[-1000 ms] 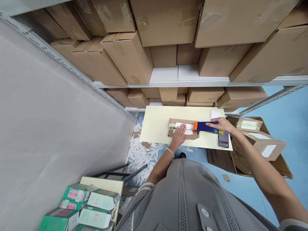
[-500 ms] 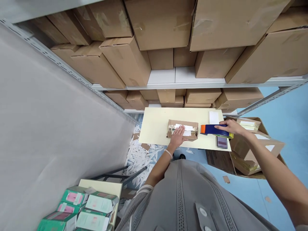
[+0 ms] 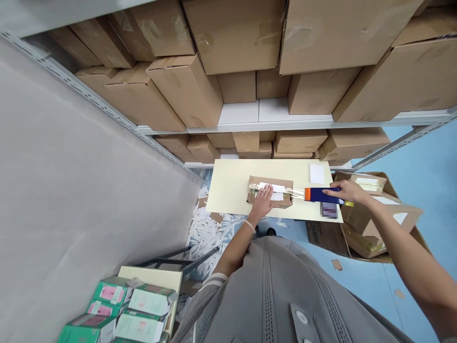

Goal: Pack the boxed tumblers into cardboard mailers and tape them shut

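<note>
A small cardboard box (image 3: 284, 183) with white labels and shiny clear tape lies on the pale yellow tabletop. My left hand (image 3: 263, 202) rests flat on top of it, fingers stretched out over the labels. To the right, my right hand (image 3: 347, 189) grips a dark blue tape dispenser (image 3: 319, 195) with an orange front end. A clear strip of packing tape (image 3: 297, 192) stretches between the box's right end and the dispenser. Near the dispenser's lower side lies a phone-like dark item (image 3: 329, 210), its face blurred.
White paper (image 3: 316, 174) lies at the table's (image 3: 228, 190) back right. Shelves of cardboard boxes (image 3: 185, 85) stand ahead. At right is a large open carton (image 3: 326, 238) holding boxes. Green boxes (image 3: 112, 290) sit at lower left; paper strips (image 3: 205, 233) litter the floor.
My right hand has drawn the tape dispenser slightly right, away from the box, and a strip of clear tape now shows between them. My left hand stays on the box.
</note>
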Demonstrator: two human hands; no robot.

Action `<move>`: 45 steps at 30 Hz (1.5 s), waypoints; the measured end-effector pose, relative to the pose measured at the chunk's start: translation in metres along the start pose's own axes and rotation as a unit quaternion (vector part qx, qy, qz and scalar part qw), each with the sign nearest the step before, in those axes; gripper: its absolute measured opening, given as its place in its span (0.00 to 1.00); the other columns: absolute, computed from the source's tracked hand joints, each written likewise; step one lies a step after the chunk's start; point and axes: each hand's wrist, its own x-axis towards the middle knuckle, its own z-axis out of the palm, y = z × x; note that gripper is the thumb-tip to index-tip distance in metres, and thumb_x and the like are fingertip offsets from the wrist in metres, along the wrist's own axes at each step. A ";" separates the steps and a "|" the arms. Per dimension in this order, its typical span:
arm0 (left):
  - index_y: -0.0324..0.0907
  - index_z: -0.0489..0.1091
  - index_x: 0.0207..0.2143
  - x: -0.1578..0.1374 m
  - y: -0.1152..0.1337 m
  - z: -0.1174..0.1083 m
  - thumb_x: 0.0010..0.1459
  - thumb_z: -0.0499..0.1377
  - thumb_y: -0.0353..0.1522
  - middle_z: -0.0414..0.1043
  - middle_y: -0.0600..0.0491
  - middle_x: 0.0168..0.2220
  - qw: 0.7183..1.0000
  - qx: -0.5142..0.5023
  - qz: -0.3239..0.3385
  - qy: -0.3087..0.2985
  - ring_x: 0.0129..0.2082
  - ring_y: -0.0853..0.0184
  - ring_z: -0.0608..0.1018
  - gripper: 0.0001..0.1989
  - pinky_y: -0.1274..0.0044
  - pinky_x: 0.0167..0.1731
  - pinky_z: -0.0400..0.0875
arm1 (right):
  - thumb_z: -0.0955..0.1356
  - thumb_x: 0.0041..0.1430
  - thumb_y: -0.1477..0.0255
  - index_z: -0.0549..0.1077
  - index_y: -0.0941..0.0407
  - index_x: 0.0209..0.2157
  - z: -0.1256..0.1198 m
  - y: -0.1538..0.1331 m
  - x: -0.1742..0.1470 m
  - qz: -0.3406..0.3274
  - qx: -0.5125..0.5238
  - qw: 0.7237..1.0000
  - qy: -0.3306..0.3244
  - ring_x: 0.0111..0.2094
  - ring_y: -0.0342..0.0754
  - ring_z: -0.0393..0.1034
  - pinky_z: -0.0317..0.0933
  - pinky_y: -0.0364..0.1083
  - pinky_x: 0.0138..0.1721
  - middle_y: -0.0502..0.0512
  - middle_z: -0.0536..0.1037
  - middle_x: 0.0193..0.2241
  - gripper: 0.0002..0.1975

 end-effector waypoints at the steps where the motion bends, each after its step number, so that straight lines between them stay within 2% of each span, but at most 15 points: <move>1: 0.34 0.36 0.72 0.000 0.000 0.000 0.67 0.43 0.44 0.36 0.48 0.73 1.000 0.001 0.000 0.000 0.73 0.63 0.39 0.38 0.67 0.71 0.41 | 0.60 0.57 0.40 0.63 0.52 0.16 0.004 -0.006 0.002 0.002 -0.023 1.000 -0.018 0.23 0.49 0.66 0.54 0.48 0.31 0.54 0.71 0.17 0.32; 3: 0.34 0.35 0.72 0.001 -0.001 0.001 0.67 0.44 0.45 0.36 0.48 0.73 1.000 0.001 -0.002 -0.001 0.73 0.62 0.39 0.39 0.66 0.71 0.41 | 0.60 0.58 0.43 0.65 0.52 0.18 0.011 -0.018 0.007 0.008 -0.063 0.997 -0.043 0.26 0.51 0.69 0.55 0.48 0.35 0.54 0.73 0.18 0.29; 8: 0.36 0.32 0.72 0.001 0.000 0.000 0.66 0.45 0.45 0.36 0.48 0.73 1.000 0.008 0.000 -0.003 0.73 0.63 0.39 0.40 0.65 0.71 0.41 | 0.63 0.58 0.49 0.73 0.53 0.22 0.022 -0.044 0.022 0.005 -0.114 0.993 -0.031 0.35 0.55 0.74 0.54 0.51 0.45 0.57 0.79 0.25 0.24; 15: 0.36 0.34 0.72 0.000 0.001 -0.001 0.66 0.43 0.49 0.35 0.48 0.73 1.000 0.009 -0.001 0.001 0.73 0.61 0.37 0.42 0.60 0.71 0.38 | 0.64 0.59 0.53 0.79 0.54 0.31 0.038 -0.076 0.040 0.007 -0.118 0.992 -0.043 0.37 0.55 0.75 0.53 0.52 0.48 0.60 0.82 0.32 0.21; 21: 0.35 0.37 0.72 0.000 0.004 0.000 0.66 0.41 0.53 0.34 0.46 0.73 1.000 0.002 -0.009 0.005 0.73 0.58 0.37 0.43 0.56 0.70 0.36 | 0.64 0.60 0.52 0.80 0.54 0.35 0.041 -0.081 0.039 0.042 -0.104 0.992 -0.048 0.41 0.56 0.75 0.56 0.50 0.45 0.60 0.83 0.36 0.22; 25: 0.44 0.39 0.72 -0.003 0.005 -0.001 0.64 0.43 0.55 0.36 0.46 0.73 0.999 -0.007 -0.042 0.010 0.73 0.52 0.40 0.42 0.47 0.68 0.36 | 0.63 0.60 0.52 0.80 0.53 0.34 0.042 -0.088 0.037 0.062 -0.099 0.992 -0.052 0.41 0.57 0.75 0.57 0.50 0.45 0.60 0.83 0.36 0.22; 28: 0.50 0.41 0.72 -0.005 0.004 -0.002 0.64 0.44 0.55 0.37 0.48 0.73 0.999 -0.015 -0.044 0.010 0.73 0.49 0.42 0.39 0.45 0.67 0.36 | 0.63 0.61 0.53 0.80 0.53 0.35 0.042 -0.095 0.037 0.072 -0.102 0.991 -0.046 0.41 0.57 0.76 0.57 0.51 0.47 0.61 0.83 0.36 0.22; 30: 0.51 0.42 0.72 -0.005 0.005 -0.003 0.64 0.44 0.55 0.38 0.49 0.73 0.999 -0.018 -0.041 0.008 0.72 0.48 0.42 0.39 0.44 0.67 0.35 | 0.63 0.61 0.53 0.80 0.54 0.36 0.042 -0.098 0.038 0.071 -0.104 0.991 -0.043 0.42 0.57 0.76 0.56 0.51 0.48 0.62 0.83 0.37 0.22; 36: 0.46 0.38 0.72 0.014 0.020 -0.004 0.64 0.42 0.56 0.35 0.52 0.73 0.999 -0.014 0.035 -0.009 0.73 0.54 0.38 0.41 0.49 0.69 0.34 | 0.63 0.61 0.53 0.81 0.55 0.35 0.044 -0.098 0.041 0.071 -0.103 0.991 -0.041 0.43 0.58 0.76 0.56 0.52 0.49 0.63 0.83 0.37 0.22; 40: 0.40 0.34 0.72 0.042 0.028 -0.010 0.59 0.53 0.56 0.30 0.46 0.74 0.997 -0.001 0.065 -0.046 0.73 0.53 0.35 0.51 0.53 0.69 0.31 | 0.63 0.61 0.51 0.81 0.55 0.34 0.045 -0.097 0.041 0.080 -0.090 0.992 -0.043 0.43 0.58 0.76 0.57 0.52 0.48 0.64 0.82 0.36 0.24; 45: 0.39 0.30 0.72 0.080 0.028 -0.018 0.38 0.69 0.56 0.23 0.40 0.73 0.984 -0.018 0.075 -0.163 0.71 0.42 0.28 0.72 0.48 0.66 0.27 | 0.63 0.59 0.50 0.80 0.55 0.32 0.049 -0.094 0.039 0.094 -0.072 0.992 -0.038 0.41 0.58 0.76 0.58 0.51 0.46 0.63 0.82 0.35 0.24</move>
